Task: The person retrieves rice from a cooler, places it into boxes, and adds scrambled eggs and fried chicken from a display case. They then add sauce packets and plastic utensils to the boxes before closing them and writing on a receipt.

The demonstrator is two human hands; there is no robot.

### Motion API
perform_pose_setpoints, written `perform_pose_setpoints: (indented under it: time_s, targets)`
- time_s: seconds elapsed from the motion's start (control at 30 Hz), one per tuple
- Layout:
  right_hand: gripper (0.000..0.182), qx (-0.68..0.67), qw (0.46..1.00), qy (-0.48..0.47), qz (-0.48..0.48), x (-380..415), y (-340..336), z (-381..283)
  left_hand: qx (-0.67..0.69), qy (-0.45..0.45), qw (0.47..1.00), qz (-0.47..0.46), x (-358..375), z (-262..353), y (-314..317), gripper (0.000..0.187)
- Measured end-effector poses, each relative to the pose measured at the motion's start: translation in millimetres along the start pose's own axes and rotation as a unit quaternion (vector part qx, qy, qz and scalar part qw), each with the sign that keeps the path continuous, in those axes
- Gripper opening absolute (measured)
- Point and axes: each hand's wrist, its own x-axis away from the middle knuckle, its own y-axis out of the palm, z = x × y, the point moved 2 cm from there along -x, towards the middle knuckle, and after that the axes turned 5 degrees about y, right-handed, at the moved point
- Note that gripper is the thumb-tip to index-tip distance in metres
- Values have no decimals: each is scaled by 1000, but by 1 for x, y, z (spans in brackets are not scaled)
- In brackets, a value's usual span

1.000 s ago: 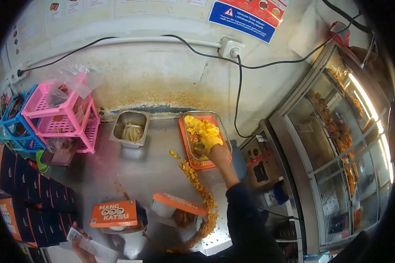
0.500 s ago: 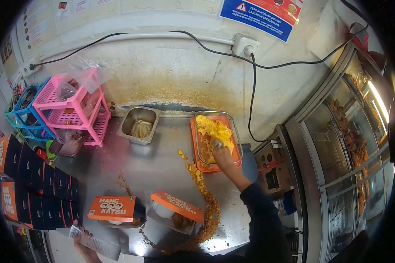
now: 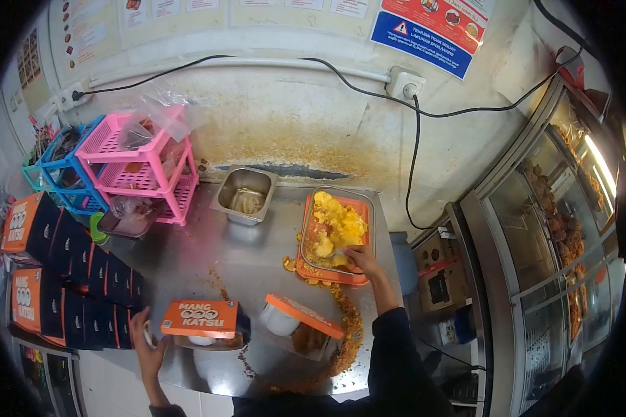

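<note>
My right hand (image 3: 360, 258) is closed on a metal spoon, partly hidden by the fingers and blurred, at the front right of a tray (image 3: 374, 208). Yellow scrambled egg (image 3: 341, 219) and brown-orange crumbs lie in this tray, which rests on an orange tray (image 3: 355, 279). My left hand (image 3: 149, 351) has its fingers round a white paper slip (image 3: 149, 335), now mostly hidden. It is beside an orange-lidded box (image 3: 200, 318) with food showing at its front. A second box (image 3: 305, 316) has its lid tilted, showing white rice and brown fried food.
Crumbs (image 3: 348, 333) and egg bits curve across the steel table. A metal pan (image 3: 245, 194) stands at the back. Stacked boxes (image 3: 36, 299) and pink racks (image 3: 135, 146) are at left; a glass display cabinet (image 3: 535, 229) is at right.
My right hand has moved toward the near edge of the egg tray with the spoon. My left hand has come up beside the box, the slip turning nearly out of sight. The camera view has shifted.
</note>
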Motion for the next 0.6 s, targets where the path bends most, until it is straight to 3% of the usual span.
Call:
perform_pose_setpoints:
  time_s: [0.07, 0.13, 0.23, 0.27, 0.33, 0.43, 0.57, 0.6]
  targets:
    - [20, -40, 998, 0, 42, 14, -5, -2, 3, 42, 998, -37, -17, -2, 5, 49]
    - [17, -58, 994, -47, 81, 39, -4, -21, 185, -2, 974, -133, -27, -19, 15, 34]
    - [21, -74, 982, -120, 123, 100, 14, -66, 174, -24, 979, -106, -36, -42, 28, 22]
    - [21, -45, 990, -116, 70, 130, 23, -87, 162, -17, 983, -83, -40, -46, 31, 21]
    - [18, -46, 990, -108, 72, 184, 67, -116, 128, -25, 986, -101, -58, -30, 28, 19]
    - [16, -67, 994, -70, 47, 232, 139, -105, 103, -43, 988, -106, -69, -29, 30, 18]
    - [13, -78, 997, -25, -12, 233, 267, -58, 115, -34, 987, -110, -74, -43, 37, 19]
    - [14, 23, 991, -122, 48, 226, 300, -49, 109, -39, 986, -120, -74, -46, 37, 20]
